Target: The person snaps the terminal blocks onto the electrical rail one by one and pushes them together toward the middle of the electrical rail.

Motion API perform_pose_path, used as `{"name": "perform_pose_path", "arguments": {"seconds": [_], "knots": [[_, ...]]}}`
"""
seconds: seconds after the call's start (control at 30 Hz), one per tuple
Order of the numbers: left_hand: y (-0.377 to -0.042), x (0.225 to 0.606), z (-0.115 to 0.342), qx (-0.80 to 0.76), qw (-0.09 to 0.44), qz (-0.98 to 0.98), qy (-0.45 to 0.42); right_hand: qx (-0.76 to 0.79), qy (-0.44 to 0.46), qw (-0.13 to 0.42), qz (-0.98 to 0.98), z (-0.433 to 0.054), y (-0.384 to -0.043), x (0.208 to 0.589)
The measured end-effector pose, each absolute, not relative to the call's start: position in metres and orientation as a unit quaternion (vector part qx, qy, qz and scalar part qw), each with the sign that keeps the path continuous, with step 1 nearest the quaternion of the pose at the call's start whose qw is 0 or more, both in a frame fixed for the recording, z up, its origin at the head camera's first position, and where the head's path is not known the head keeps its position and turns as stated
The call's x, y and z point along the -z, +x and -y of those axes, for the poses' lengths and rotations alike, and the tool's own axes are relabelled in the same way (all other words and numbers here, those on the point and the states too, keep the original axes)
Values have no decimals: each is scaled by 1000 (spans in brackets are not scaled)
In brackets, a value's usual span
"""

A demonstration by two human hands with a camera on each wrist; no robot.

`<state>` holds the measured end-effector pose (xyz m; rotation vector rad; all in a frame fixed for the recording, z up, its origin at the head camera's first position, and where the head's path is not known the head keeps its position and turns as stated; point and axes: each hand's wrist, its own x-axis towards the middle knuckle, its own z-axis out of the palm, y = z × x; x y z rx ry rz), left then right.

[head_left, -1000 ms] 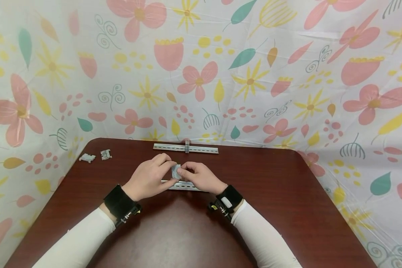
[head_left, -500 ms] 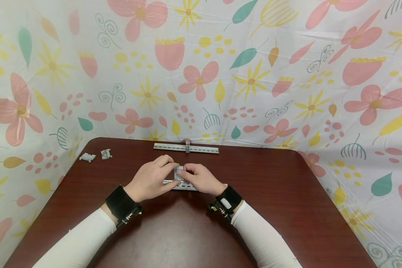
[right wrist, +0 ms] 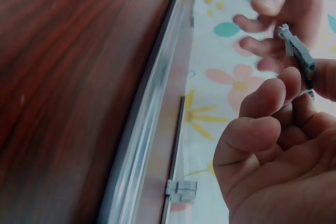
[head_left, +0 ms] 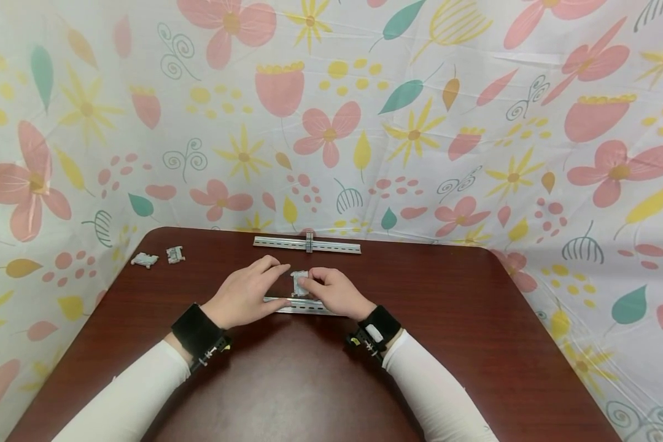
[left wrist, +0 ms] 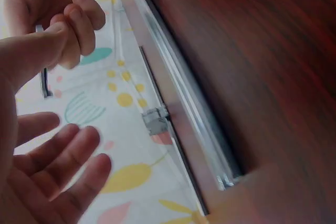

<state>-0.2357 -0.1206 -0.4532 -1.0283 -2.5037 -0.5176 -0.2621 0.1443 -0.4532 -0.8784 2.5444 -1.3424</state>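
Head view, right hand (head_left: 337, 293): thumb and forefinger pinch a grey terminal block (head_left: 298, 286).
Left hand (head_left: 245, 293): fingers and thumb spread, just beside the block, gripping nothing.
Terminal block: between the hands, raised clear of the near slotted rail (head_left: 304, 306).
Far slotted rail (head_left: 276, 244): carries a mounted block (head_left: 309, 242).
Surface, left corner (head_left: 160, 234): two loose blocks (head_left: 144, 260).
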Motion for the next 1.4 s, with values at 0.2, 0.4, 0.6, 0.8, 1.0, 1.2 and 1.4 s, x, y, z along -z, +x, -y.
{"name": "perform_pose_path", "arguments": {"seconds": [0.2, 0.4, 0.6, 0.8, 1.0, 1.2, 1.4], "knots": [[-241, 462, 126, 177, 95, 924, -325, 451, -275, 73, -846, -149, -267, 457], [-244, 469, 129, 153, 38, 940, -302, 449, -267, 72, -850, -151, -270, 460], [-245, 473, 131, 142, 35, 940, -307, 453, -266, 79, -848, -153, -272, 463], [-244, 473, 131, 147, 33, 938, -311, 447, -263, 85, -851, -154, -274, 463], [-245, 474, 130, 147, 30, 937, -315, 439, -264, 83, -855, -155, -278, 467], [-245, 474, 130, 147, 28, 938, -311, 431, -256, 80, -862, -152, -280, 468], [-245, 474, 130, 149, 25, 939, -310, 400, -240, 77, -881, -147, -281, 467]]}}
